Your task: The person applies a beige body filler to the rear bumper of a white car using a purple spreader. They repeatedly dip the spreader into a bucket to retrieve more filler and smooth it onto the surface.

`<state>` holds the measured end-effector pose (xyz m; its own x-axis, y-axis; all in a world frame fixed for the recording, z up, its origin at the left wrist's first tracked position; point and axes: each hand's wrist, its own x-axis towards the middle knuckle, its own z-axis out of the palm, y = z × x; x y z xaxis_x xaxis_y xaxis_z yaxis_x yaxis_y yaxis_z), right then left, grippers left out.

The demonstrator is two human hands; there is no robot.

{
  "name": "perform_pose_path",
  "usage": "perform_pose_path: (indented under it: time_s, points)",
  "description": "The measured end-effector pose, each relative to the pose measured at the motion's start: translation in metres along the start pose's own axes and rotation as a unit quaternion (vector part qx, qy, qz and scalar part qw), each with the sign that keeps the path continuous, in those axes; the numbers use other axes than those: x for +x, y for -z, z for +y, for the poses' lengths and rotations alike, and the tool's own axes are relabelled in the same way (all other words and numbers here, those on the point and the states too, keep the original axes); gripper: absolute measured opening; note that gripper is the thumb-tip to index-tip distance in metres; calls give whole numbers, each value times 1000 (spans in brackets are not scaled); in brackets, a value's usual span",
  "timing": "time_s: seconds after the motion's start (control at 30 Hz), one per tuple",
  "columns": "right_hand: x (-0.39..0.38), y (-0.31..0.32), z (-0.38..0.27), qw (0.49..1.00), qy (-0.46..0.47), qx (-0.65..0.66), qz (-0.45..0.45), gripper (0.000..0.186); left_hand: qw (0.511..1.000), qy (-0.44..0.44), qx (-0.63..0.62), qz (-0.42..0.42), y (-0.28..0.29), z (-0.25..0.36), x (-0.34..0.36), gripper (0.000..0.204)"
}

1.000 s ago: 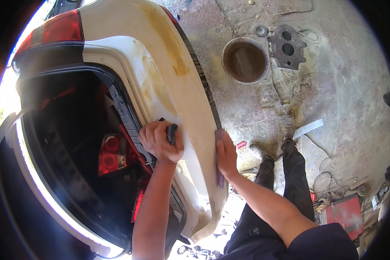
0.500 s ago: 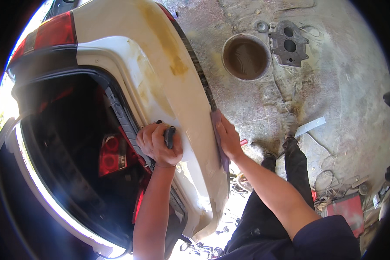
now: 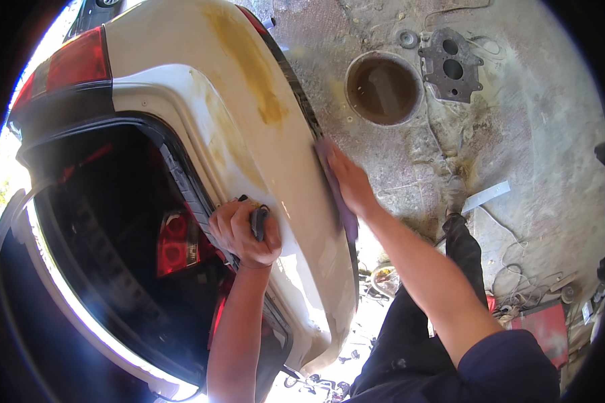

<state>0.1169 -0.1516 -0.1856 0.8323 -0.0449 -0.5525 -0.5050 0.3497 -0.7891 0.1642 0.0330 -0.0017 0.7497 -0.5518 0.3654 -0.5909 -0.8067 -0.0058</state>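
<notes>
Moved farther up along the outer edge of the white car (image 3: 299,195) since half a second ago, with the right hand (image 3: 351,181) holding a purple pad (image 3: 346,216) flat against that edge, its fingers pointing up and left, at the end of an arm stretched diagonally from lower right. Kept nearly in place beside the boot opening, with the left hand (image 3: 243,232) curled around a small black object (image 3: 258,223), above an almost upright forearm.

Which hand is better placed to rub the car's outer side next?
Probably the right hand: it holds a purple pad along the car's outer side. The left hand is farther in, holding a small dark object.
</notes>
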Motion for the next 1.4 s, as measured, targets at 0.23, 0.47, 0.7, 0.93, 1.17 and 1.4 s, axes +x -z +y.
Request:
perform_pose_path:
  time_s: [0.23,0.47,0.7,0.93,1.17,1.4]
  points:
    - [72,-4,-26,999,41,-7,6,63,1000,-13,-6,4,2,0,3,22]
    - [150,-9,-75,993,106,54,14,66,1000,-4,1,0,-5,2,6,22]
    - [-167,-2,75,993,-113,-16,16,61,1000,-11,-6,-4,0,1,1,22]
    - [-96,-25,33,994,42,-53,85,57,1000,0,-1,6,-3,1,2,23]
    - [-97,-39,-5,972,156,-140,109,52,1000,9,-15,3,-6,1,2,22]
    - [-232,-57,47,970,34,-230,66,65,997,70,19,-14,0,-3,-9,30]
